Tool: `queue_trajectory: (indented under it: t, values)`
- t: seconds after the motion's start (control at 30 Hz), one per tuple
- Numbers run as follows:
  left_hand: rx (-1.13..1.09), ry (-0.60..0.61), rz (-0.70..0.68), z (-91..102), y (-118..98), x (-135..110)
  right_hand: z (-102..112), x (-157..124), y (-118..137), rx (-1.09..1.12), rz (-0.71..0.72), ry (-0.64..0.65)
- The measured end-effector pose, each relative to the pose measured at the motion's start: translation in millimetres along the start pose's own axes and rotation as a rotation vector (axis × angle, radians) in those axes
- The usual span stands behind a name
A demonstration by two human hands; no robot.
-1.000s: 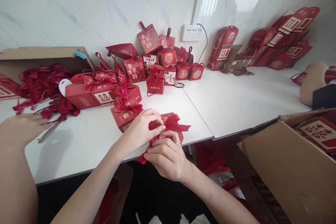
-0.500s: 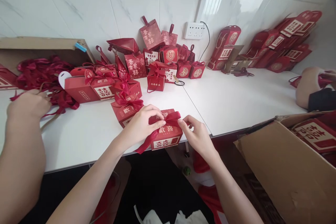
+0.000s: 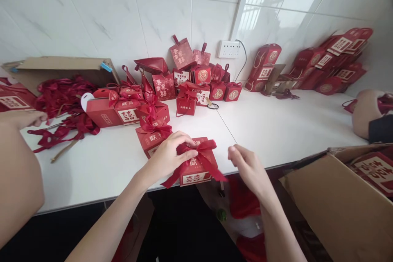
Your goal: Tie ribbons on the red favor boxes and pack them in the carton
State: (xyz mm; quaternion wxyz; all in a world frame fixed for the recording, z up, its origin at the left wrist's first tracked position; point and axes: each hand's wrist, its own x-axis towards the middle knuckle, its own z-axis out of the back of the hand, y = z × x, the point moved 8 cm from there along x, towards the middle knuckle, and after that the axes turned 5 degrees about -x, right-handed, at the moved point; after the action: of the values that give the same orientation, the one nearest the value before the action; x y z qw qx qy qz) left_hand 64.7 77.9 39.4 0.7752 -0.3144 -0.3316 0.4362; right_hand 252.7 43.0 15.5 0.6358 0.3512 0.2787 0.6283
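A red gift box (image 3: 196, 170) with a red ribbon bow (image 3: 201, 148) sits at the front edge of the white table (image 3: 276, 127). My left hand (image 3: 170, 156) is closed over the box's left top, fingers on the bow's knot. My right hand (image 3: 247, 166) hovers just right of the box, apart from it, fingers loosely curled and holding nothing. Ribbon tails hang down over the box front and the table edge.
Several finished red boxes (image 3: 152, 131) stand behind. Another person's arm (image 3: 16, 159) reaches to a pile of red ribbons (image 3: 61, 98) at left. An open cardboard carton (image 3: 346, 196) is at right, with more red bags (image 3: 334, 61) and another person's arm (image 3: 368, 112) far right.
My right hand has let go of the bow's right loop and drawn away to the right. The left hand stays on the knot. The other person's hand has moved left.
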Motion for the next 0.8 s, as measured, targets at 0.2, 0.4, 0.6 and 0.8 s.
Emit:
queue_trajectory:
  t: [0.2,0.4,0.6,0.8]
  values:
    - [0.000,-0.495,0.073,28.0,10.9,-24.5,-18.2,36.0,13.0,0.031,0.078,0.107]
    - [0.414,-0.588,0.068,26.1,-14.6,-42.1,-38.4,35.4,8.4,0.196,0.085,0.118]
    - [0.643,-0.668,0.025,36.1,-37.8,-55.9,-41.6,31.3,0.9,0.356,0.082,0.108]
    - [0.402,-0.283,0.326,15.4,-2.2,-21.1,-44.4,31.1,3.2,0.392,0.054,0.110]
